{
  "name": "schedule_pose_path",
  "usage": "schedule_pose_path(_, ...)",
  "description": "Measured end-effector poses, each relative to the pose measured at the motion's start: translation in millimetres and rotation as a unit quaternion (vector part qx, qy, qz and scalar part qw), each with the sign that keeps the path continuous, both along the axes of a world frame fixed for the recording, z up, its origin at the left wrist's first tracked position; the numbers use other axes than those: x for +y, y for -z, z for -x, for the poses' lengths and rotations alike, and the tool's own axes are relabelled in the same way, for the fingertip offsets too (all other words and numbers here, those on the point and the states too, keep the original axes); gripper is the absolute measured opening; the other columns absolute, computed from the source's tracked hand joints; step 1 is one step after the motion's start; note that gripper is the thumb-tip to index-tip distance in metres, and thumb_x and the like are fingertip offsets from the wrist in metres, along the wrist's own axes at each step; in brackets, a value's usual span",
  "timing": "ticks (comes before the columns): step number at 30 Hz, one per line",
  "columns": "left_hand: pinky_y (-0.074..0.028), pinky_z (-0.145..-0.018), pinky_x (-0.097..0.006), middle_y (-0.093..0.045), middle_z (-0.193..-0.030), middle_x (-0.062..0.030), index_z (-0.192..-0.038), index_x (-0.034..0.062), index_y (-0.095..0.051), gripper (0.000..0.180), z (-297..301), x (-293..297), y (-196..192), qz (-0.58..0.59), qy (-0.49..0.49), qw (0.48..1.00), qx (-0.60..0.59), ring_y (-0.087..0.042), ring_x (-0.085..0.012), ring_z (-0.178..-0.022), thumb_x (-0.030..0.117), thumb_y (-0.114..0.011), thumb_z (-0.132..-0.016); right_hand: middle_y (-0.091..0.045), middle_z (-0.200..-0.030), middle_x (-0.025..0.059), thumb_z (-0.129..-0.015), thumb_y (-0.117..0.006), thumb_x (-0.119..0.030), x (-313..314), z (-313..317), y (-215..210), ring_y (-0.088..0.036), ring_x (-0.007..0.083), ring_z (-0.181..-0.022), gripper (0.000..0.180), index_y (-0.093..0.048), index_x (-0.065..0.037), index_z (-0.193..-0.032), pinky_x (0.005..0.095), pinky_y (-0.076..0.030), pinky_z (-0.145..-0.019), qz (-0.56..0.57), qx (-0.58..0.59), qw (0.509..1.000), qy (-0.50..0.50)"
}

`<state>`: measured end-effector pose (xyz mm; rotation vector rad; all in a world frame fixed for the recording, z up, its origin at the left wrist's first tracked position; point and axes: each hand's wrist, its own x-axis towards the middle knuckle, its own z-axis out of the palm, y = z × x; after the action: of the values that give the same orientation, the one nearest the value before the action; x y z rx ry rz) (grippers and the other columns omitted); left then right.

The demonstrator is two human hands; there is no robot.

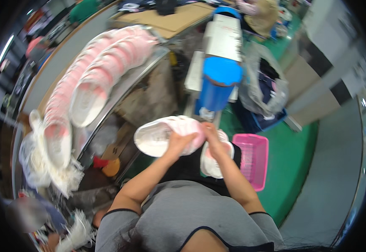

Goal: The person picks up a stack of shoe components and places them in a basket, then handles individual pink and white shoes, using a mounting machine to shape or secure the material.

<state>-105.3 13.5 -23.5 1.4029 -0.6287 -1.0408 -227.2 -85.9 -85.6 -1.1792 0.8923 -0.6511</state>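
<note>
A white shoe with a pink end (155, 136) is held up in front of my body. My left hand (179, 145) grips it by the middle, thumb lying over the pink part. At the pink end, my right hand (213, 139) has its fingers closed against the shoe; their tips are partly hidden and blurred. A second white and pink shoe (210, 164) rests on my dark-clad lap, below my right wrist. To the left, two long rows of nested pink and white shoes (91, 101) lie along a metal-edged bench (126, 82).
Ahead stands a blue cylindrical machine (216, 84) with a white top section (225, 35). Right of it, a clear plastic bag (250, 80) of dark items sits in a blue crate (267, 122). A pink basket (261, 168) is on the green floor. White fibre strands (67, 176) hang at the left.
</note>
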Motion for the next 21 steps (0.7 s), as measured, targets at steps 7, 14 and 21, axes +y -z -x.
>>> schedule_pose_path(7,-0.045,-0.085,-0.031,-0.058,-0.108,-0.0089,-0.116,-0.0013,-0.052,0.045,-31,-38,20,0.07,-0.017,0.987,-0.146,-0.056,-0.017,-0.099,0.011,-0.069,-0.076,-0.059,-0.078,0.0055,-0.086,-0.062,-0.014,-23,-3,-25,-0.057,0.0102,-0.069,0.02,-0.053,-0.002,-0.099,0.0225,-0.045,-0.056,0.011,-0.013,0.998,0.057)
schedule_pose_path(14,-0.045,-0.084,-0.031,-0.059,-0.105,-0.0081,-0.115,-0.0013,-0.052,0.043,-55,-73,22,0.039,0.029,0.998,-0.035,-0.057,-0.0172,-0.096,0.01,-0.066,-0.076,-0.058,-0.084,0.0053,-0.087,-0.054,-0.001,-61,-12,0,-0.061,0.0175,-0.079,0.012,-0.051,-0.005,-0.076,0.0301,-0.055,-0.078,-0.21,-0.223,0.949,0.079)
schedule_pose_path(21,-0.05,-0.08,-0.032,-0.063,-0.098,-0.0119,-0.105,-0.0061,-0.057,0.031,-43,-88,16,-0.03,-0.103,0.964,0.244,-0.062,-0.0213,-0.089,0.003,-0.061,-0.076,-0.05,-0.067,0.0029,-0.08,-0.043,0.008,-77,-33,2,-0.045,0.0097,-0.053,0.018,-0.048,-0.009,-0.073,0.0206,-0.034,-0.045,-0.289,-0.273,0.905,0.151)
